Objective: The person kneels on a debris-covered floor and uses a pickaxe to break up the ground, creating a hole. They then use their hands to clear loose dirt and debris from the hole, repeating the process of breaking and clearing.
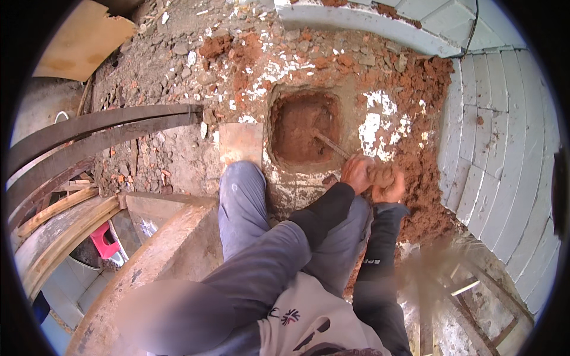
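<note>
A roughly square hole [291, 142] with reddish-brown earth walls opens in the ground in front of my knees. A long straight bar [331, 145] slants down into it, its lower end at the loose earth inside. My left hand [357, 173], at the end of a dark sleeve, is wrapped round the bar just beyond the hole's near right corner. Right beside it my right hand [388, 184] is closed with curled fingers, in line with the bar. The bar's upper end is hidden behind my hands.
A flat tile [240, 142] lies left of the hole. Heaped red soil [424, 148] runs along the right, against a grey-painted plank wall [499, 142]. Dark curved-looking beams [119, 127] reach in from the left. Rubble [178, 65] covers the far ground; a wooden board [83, 41] stands far left.
</note>
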The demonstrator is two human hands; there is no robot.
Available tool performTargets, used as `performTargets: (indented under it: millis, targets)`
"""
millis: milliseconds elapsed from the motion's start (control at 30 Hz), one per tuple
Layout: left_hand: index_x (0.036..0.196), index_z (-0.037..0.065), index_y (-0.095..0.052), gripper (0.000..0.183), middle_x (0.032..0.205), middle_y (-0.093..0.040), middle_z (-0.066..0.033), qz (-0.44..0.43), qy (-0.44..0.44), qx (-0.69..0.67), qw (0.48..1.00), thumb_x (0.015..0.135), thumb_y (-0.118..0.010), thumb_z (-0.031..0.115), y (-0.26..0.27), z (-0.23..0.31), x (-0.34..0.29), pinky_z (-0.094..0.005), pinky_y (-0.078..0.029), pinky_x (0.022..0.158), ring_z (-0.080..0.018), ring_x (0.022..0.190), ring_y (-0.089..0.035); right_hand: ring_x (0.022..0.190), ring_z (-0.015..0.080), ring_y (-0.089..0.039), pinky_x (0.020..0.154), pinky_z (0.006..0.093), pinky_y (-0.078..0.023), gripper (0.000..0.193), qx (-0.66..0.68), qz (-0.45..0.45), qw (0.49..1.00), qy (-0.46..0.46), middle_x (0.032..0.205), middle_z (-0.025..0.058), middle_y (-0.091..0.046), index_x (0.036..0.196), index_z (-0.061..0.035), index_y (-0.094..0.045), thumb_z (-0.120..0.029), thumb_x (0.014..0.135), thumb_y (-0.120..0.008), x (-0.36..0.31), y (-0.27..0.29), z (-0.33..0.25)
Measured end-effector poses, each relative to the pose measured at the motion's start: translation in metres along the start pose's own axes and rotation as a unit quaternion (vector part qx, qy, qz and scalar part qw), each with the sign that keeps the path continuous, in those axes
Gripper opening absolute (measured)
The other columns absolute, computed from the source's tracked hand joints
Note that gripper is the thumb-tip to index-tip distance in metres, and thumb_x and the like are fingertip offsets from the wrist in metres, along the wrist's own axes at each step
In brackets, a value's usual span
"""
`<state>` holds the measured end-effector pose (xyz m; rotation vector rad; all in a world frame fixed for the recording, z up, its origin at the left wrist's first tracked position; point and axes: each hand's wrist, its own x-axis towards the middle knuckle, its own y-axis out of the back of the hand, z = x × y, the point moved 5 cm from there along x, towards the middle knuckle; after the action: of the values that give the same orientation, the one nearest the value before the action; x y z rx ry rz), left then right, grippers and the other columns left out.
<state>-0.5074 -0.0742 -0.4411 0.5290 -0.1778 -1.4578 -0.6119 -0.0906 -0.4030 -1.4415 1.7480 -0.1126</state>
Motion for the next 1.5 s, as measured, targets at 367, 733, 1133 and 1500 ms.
performTargets:
  millis: [367,733,1133,1500]
  targets:
    - [0.088,0.005,-0.069,0.025,0.096,-0.069,-0.0154,-0.080,-0.070,-0.076,0.991,0.079,-0.074,0.028,0.020,0.014,0.003,-0.0470,-0.043,0.098,-0.0368,0.102,-0.062,0.051,0.0198,-0.044,0.053,0.0400,-0.040,0.032,-0.169,0.021,0.981,0.088,0.060,0.0019,-0.050,0.067,-0.0119,-0.047,-0.024,0.096,-0.052,0.008,0.055,0.017]
    - [0.087,0.007,-0.071,0.014,0.091,-0.069,-0.0180,-0.093,-0.066,0.075,0.991,0.082,-0.064,0.018,-0.022,0.006,0.005,-0.0457,-0.046,0.090,-0.0371,0.097,-0.062,0.050,0.0223,-0.045,0.058,0.0380,-0.045,0.040,0.093,0.134,0.987,0.011,0.056,0.0033,-0.044,0.064,-0.0133,-0.045,-0.030,0.098,-0.057,-0.008,0.018,-0.014]
    - [0.094,0.005,-0.070,0.035,0.095,-0.068,-0.0139,-0.085,-0.163,-0.065,0.981,0.068,-0.082,0.025,0.084,0.060,-0.023,-0.0421,-0.045,0.085,-0.0340,0.095,-0.061,0.042,0.0216,-0.036,0.051,0.0365,-0.035,0.046,-0.061,-0.054,0.995,0.059,0.047,0.0064,-0.038,0.060,-0.0115,-0.041,-0.027,0.103,-0.048,-0.079,-0.103,-0.033]
    - [0.091,0.003,-0.070,0.027,0.089,-0.067,-0.0125,-0.029,-0.222,-0.171,0.960,0.067,-0.078,0.010,0.119,0.119,-0.005,-0.0399,-0.044,0.079,-0.0330,0.086,-0.060,0.041,0.0190,-0.035,0.048,0.0353,-0.031,0.043,-0.138,-0.040,0.981,0.133,0.047,0.0087,-0.040,0.065,-0.0067,-0.043,-0.025,0.103,-0.044,-0.103,-0.168,-0.087]
